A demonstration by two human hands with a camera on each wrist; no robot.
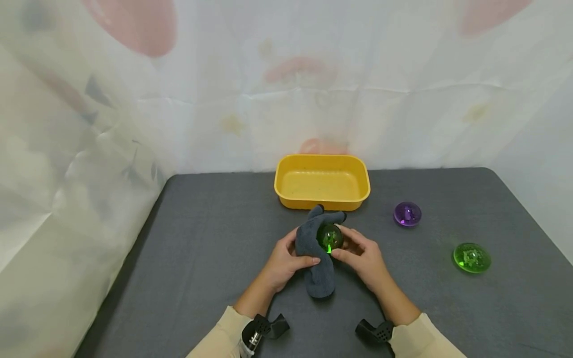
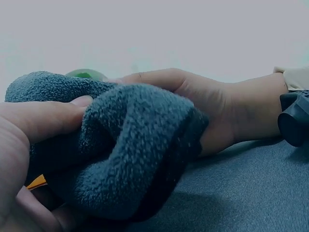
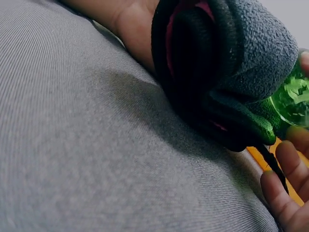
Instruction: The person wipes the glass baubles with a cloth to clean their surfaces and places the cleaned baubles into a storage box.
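Observation:
A grey fleece cloth (image 1: 315,258) lies bunched in the middle of the table, and my left hand (image 1: 286,261) grips it with the thumb laid across it. My right hand (image 1: 360,253) holds a clear green glass piece (image 1: 330,237) against the cloth with its fingertips. In the left wrist view the cloth (image 2: 120,150) fills the frame under my thumb (image 2: 43,118), and a sliver of the green piece (image 2: 86,73) shows behind it. In the right wrist view the cloth (image 3: 231,63) wraps over the green piece (image 3: 292,96) by my fingers (image 3: 285,188).
A yellow tub (image 1: 322,183) stands just beyond the hands, with nothing in it. A purple glass piece (image 1: 407,214) and a second green one (image 1: 471,257) lie on the grey table (image 1: 188,238) to the right. White sheeting hangs behind and at the left.

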